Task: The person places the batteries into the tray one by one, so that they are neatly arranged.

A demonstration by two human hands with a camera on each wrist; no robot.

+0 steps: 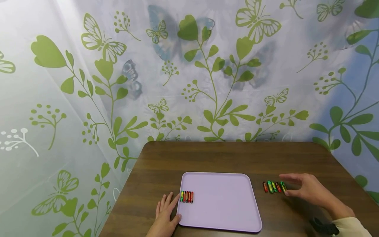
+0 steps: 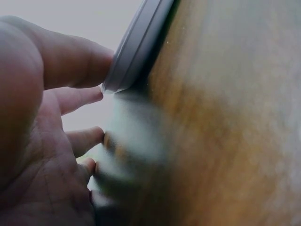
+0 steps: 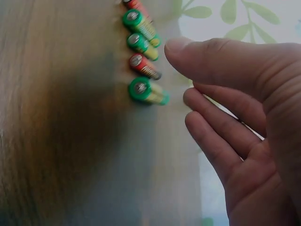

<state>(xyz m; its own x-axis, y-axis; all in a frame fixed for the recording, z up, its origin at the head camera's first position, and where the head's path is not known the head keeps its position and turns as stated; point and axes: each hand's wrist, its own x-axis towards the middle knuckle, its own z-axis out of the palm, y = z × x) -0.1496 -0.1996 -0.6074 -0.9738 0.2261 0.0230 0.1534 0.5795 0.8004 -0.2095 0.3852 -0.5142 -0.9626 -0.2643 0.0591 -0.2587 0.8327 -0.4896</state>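
Observation:
A row of several red and green batteries (image 1: 274, 187) lies on the table to the right of a pale purple tray (image 1: 222, 200). Beside that row's right end is my right hand (image 1: 311, 191), thumb and fingers apart with nothing between them. The right wrist view shows the nearest green battery (image 3: 146, 91) just off the fingertips. Another row of several batteries (image 1: 187, 197) stands side by side inside the tray at its left edge. My left hand (image 1: 165, 214) touches the tray's left rim with spread fingers; its thumb meets the rim (image 2: 136, 47) in the left wrist view.
The brown wooden table (image 1: 225, 158) has rounded far corners. Behind it hangs a curtain (image 1: 183, 82) printed with green leaves and butterflies, which also runs down the left side. A dark band (image 1: 324, 227) is on the right wrist.

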